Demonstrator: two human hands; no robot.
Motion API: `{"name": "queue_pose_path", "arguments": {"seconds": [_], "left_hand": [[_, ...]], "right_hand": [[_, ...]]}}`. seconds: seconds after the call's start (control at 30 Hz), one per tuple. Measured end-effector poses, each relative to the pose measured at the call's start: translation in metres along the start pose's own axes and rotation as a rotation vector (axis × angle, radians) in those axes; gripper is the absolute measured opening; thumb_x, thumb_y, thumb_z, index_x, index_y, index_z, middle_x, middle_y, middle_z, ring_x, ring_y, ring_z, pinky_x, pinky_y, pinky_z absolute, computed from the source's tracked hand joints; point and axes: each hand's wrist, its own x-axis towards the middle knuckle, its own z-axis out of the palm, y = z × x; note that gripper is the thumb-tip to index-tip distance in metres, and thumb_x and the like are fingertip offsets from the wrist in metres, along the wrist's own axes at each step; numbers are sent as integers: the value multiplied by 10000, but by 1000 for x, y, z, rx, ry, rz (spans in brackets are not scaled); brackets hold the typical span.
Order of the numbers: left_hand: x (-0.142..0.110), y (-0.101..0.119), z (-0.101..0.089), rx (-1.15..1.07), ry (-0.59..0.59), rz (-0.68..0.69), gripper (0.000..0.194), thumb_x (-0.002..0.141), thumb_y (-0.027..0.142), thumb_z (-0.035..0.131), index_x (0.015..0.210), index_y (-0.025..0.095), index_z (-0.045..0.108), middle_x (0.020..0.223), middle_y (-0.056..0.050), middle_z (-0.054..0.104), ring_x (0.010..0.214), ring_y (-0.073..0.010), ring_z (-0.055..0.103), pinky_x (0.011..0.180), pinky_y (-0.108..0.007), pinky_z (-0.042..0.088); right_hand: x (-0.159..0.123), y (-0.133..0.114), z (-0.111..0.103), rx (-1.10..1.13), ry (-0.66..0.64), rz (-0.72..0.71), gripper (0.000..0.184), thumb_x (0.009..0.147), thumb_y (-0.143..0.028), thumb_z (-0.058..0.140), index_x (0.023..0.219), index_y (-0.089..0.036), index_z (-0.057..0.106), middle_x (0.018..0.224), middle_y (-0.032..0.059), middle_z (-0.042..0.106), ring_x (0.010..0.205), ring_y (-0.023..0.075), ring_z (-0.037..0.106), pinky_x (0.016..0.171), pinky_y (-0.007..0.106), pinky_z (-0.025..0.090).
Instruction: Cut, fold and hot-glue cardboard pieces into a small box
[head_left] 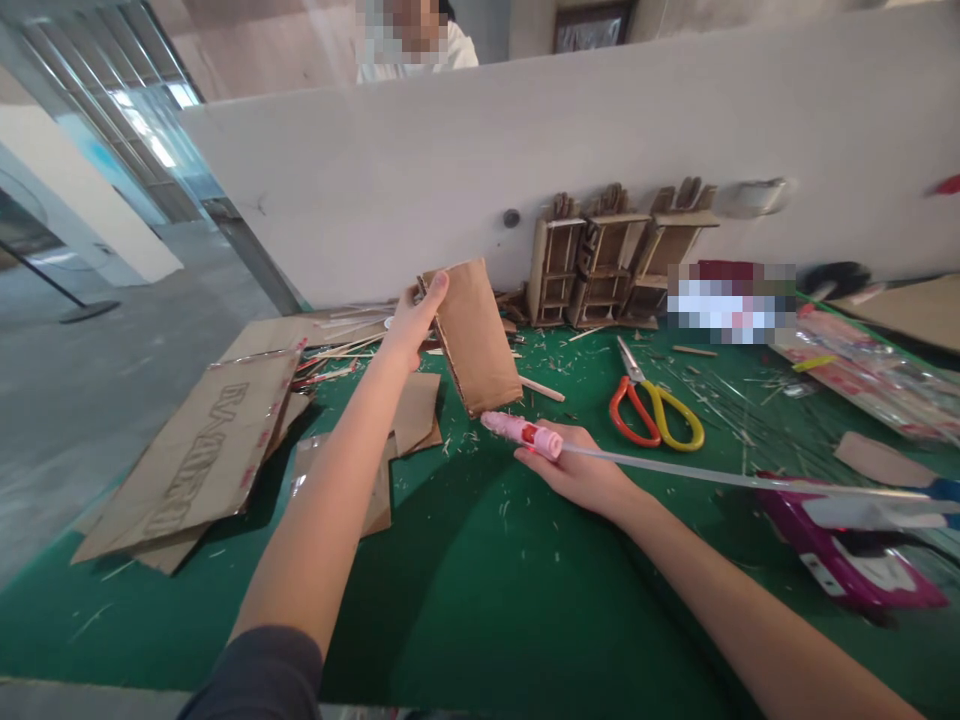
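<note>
My left hand [412,322] grips a brown cardboard piece [480,335] by its upper left edge, thumb on the broad face. The piece is tilted up above the green table [480,620]. My right hand [574,470] is closed around a pink hot glue gun [521,433], partly hiding its grip. The gun's tip is close to the lower edge of the cardboard; whether they touch I cannot tell. A long translucent glue stick [675,464] runs rightward out of the gun's back end.
Scissors [637,400] with one orange and one yellow handle lie beyond my right hand. Cardboard sheets [210,440] are at left. Several small cardboard structures [559,265] lean on the white partition [375,190]. A magenta device [847,560] sits at right. A person [457,50] is behind the partition.
</note>
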Motion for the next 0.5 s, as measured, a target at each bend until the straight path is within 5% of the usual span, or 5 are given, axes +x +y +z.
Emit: {"name": "queue_pose_path", "arguments": {"seconds": [0.5], "left_hand": [[1, -2, -5, -8, 20, -30, 786, 625, 800, 610, 1188, 263, 501, 1200, -124, 574, 975, -286, 628, 728, -453, 540]], "right_hand": [[1, -1, 1, -70, 7, -2, 318, 925, -414, 495, 684, -213, 442, 648, -15, 525, 562, 128, 507, 527, 259, 344]]}}
